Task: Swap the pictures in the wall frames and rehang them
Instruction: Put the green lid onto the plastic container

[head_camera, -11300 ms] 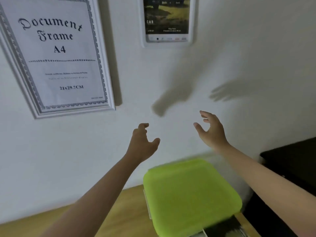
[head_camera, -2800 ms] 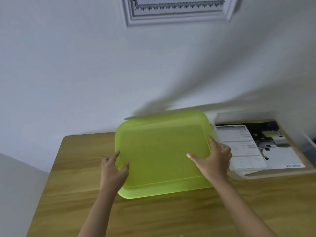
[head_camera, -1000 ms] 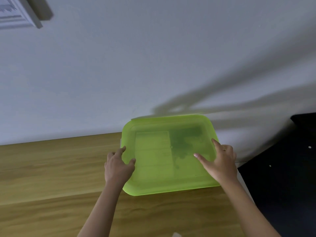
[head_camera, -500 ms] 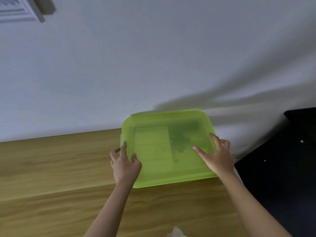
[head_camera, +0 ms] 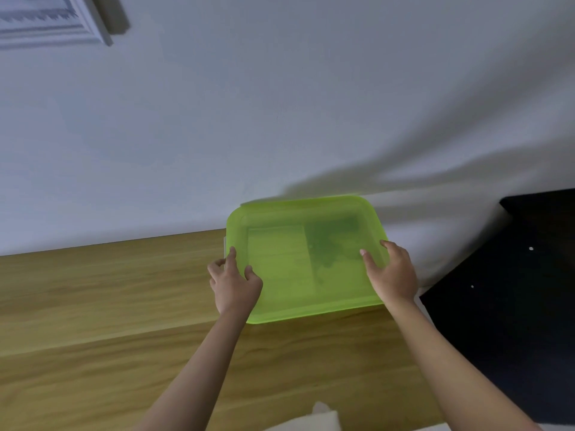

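A translucent green lid (head_camera: 306, 259) sits on a box at the back of the wooden table (head_camera: 109, 300), against the wall. Paper sheets show dimly through the lid. My left hand (head_camera: 235, 283) rests on the lid's left edge, fingers spread over the rim. My right hand (head_camera: 390, 275) presses on its right edge, thumb on top. The white corner of a document frame (head_camera: 59, 23) hangs on the wall at the top left; the second wall frame is out of view.
A dark surface (head_camera: 513, 290) lies to the right of the table, lower down. Something pale (head_camera: 314, 419) pokes in at the bottom edge. The white wall runs right behind the box.
Earlier the lid lay beside the open box of papers; it now covers the box. In the last second my left hand shifted up along the lid's left rim.
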Available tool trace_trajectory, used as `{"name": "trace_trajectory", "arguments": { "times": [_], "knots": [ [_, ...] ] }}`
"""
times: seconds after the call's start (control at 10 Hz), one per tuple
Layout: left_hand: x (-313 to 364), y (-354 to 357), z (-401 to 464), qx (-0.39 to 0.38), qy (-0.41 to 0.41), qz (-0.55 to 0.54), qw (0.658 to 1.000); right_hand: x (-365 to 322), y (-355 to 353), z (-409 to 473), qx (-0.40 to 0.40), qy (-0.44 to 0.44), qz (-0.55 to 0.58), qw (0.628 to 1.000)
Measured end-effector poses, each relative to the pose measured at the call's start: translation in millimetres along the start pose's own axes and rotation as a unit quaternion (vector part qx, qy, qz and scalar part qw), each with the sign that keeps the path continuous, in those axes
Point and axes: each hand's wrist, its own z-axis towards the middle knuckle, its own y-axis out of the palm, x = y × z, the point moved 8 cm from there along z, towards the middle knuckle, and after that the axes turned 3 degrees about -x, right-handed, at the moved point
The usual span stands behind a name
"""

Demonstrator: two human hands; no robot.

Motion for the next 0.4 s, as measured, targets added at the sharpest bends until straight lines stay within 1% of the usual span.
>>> {"name": "trace_trajectory", "arguments": {
  "times": [0.1,0.2,0.3,0.4],
  "knots": [
    [-2,-3,2,-0.019,-0.008,-0.005,1.0,-2,5,-4,-0.015,0.015,-0.009,1.0],
    [-8,-9,5,-0.025,-0.016,-0.028,0.999,-3,-5,-7,0.029,0.022,-0.001,0.999],
    [-25,-33,7,0.013,-0.049,-0.077,0.996,-34,-49,-7,0.144,-0.028,0.123,0.982],
    [-70,-77,-16,0.085,-0.103,-0.111,0.985,-57,-119,-18,0.307,-0.072,0.25,0.915]
  ]
}}
